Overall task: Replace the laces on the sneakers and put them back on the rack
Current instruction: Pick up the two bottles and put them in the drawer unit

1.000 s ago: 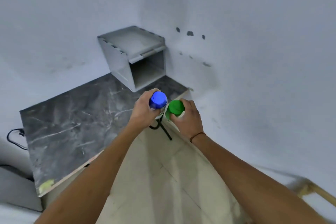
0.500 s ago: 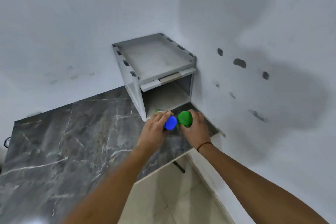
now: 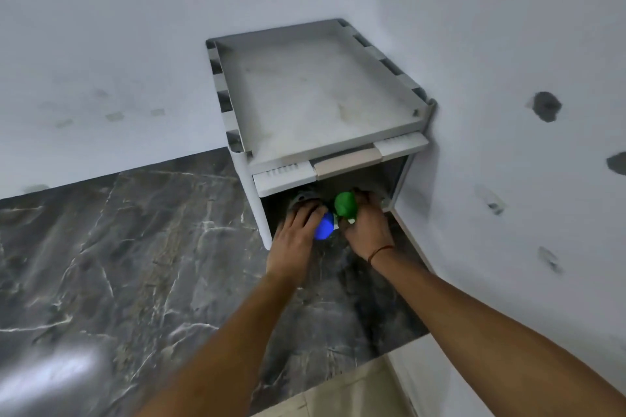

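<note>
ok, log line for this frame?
step: shelving | left hand: grips grey sneaker at rack lower opening | right hand: beside it, reaching into opening, grasp hidden

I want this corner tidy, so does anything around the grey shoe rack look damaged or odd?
Yes. The white right-hand wall carries several dark patches, like chipped paint, beside the grey plastic shoe rack. Its top tray shows faint brownish stains. Nothing looks spilled.
</note>
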